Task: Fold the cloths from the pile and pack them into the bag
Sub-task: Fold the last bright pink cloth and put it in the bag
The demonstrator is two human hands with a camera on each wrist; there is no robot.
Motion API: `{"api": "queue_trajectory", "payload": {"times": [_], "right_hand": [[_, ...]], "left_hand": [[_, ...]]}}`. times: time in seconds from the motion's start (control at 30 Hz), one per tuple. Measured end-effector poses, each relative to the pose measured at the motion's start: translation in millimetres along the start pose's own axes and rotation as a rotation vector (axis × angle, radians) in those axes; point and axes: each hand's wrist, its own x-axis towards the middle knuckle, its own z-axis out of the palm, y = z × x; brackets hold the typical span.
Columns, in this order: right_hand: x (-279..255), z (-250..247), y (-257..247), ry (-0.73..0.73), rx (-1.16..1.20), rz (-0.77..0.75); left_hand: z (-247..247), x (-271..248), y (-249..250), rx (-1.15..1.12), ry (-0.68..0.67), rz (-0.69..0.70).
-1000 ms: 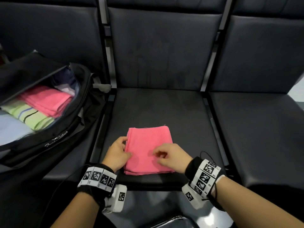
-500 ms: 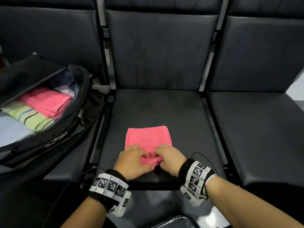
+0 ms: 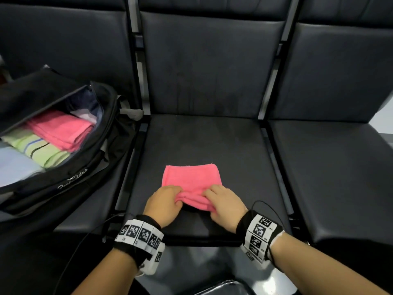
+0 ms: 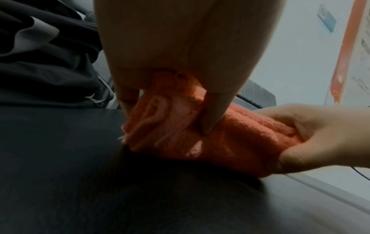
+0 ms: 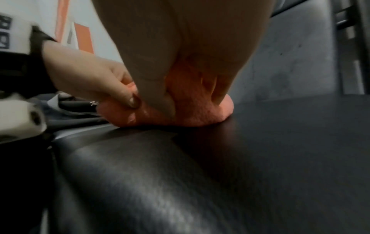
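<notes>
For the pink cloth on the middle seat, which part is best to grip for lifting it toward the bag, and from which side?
Probably the near edge of the pink cloth, approached from the person's side. The folded layers bunch thickly there, and the left hand and right hand already pinch that edge at its two ends. The far edge lies flat on the seat, giving little to grasp.

The folded pink terry cloth [image 3: 191,177] looks soft and fuzzy, its looped nap plain in the left wrist view [image 4: 230,142]. The dark seat cushion [image 3: 212,143] beneath it is smooth leather-like upholstery with a fine grain and a dull sheen [image 5: 160,174]. The black zipped fabric bag [image 3: 63,177] is matt woven cloth, and holds a pink towelling cloth [image 3: 61,128] and a green striped cloth [image 3: 38,147]. The black wrist straps [image 3: 140,233] carry smooth white printed marker panels.
</notes>
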Motion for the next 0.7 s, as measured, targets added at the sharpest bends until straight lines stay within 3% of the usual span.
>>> {"api": "queue_trajectory", "payload": {"times": [0.23,0.47,0.7], "right_hand": [[3.7,-19.1,16.0,0.17,0.522,0.24],[6.5,-20.1,37.6,0.266,0.657,0.31],[6.0,-12.1,51.8,0.306,0.721,0.377]], "left_hand": [[-3.6,1.5,-13.3,0.121,-0.02,-0.009],[-21.4,4.2,-24.3,-0.43,0.098,-0.102],[-6.9,16.7,-26.7,-0.574,0.137,-0.108]]}}
